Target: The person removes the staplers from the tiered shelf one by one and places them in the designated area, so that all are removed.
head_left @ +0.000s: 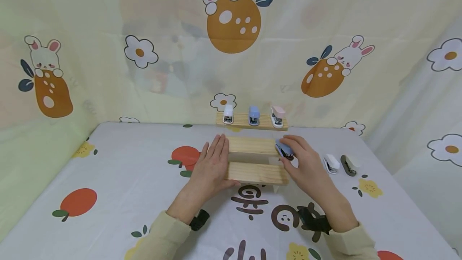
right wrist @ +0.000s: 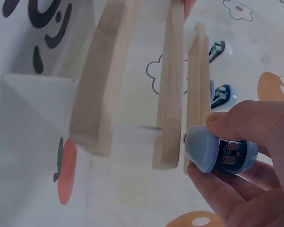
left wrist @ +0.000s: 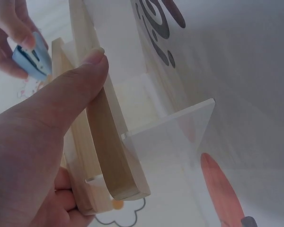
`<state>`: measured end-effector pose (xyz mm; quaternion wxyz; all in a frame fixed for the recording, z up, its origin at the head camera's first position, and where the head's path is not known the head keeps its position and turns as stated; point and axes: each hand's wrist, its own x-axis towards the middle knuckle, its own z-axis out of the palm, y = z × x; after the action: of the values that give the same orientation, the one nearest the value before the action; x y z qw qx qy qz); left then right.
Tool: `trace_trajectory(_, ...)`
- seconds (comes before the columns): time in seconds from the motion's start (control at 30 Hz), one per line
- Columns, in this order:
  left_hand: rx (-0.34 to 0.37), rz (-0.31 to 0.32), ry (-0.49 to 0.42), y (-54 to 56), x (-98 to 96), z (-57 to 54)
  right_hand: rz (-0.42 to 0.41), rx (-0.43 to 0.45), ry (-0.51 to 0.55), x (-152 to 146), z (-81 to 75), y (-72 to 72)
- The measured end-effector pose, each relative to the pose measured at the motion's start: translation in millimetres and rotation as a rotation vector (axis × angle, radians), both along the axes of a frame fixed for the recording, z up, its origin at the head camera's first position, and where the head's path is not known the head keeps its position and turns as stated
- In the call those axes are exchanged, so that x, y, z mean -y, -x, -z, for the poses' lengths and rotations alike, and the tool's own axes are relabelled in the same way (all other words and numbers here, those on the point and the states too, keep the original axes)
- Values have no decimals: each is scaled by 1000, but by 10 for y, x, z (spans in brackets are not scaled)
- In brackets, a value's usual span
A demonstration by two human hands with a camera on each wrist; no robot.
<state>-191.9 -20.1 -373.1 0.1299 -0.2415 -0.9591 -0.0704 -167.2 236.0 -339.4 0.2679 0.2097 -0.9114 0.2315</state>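
The blue stapler [head_left: 283, 149] is pinched by the right hand [head_left: 308, 167] at the wooden rack [head_left: 259, 173], by its middle plank's right end. The rack's left end is clamped by the left hand [head_left: 211, 163]. Level seating is advised before release.

Forearms [head_left: 185, 204], cream-sleeved [head_left: 164, 234], extend forward from the lower edge of the head view, converging toward the centre. Left hand [head_left: 212, 163]: back upward, fingers side by side and directed forward, thumb spread inward, away from them. Right hand [head_left: 304, 165]: angled inward, fingers bent, thumb opposed to them in a pinching grip, as the right wrist view confirms.
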Motion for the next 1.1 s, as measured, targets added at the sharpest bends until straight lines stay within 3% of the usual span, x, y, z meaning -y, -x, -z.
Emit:
trace_trajectory(0.47, 33, -11, -1, 0, -18, -7, 24, 0, -7, -174, 41, -83)
trace_trajectory(0.77, 33, -13, -7, -3, -16, -3, 95, 77, -36, -350, 79, -159)
trace_trajectory(1.1, 38, -14, -9, -4, -14, -7, 132, 54, -38, -524, 108, -227)
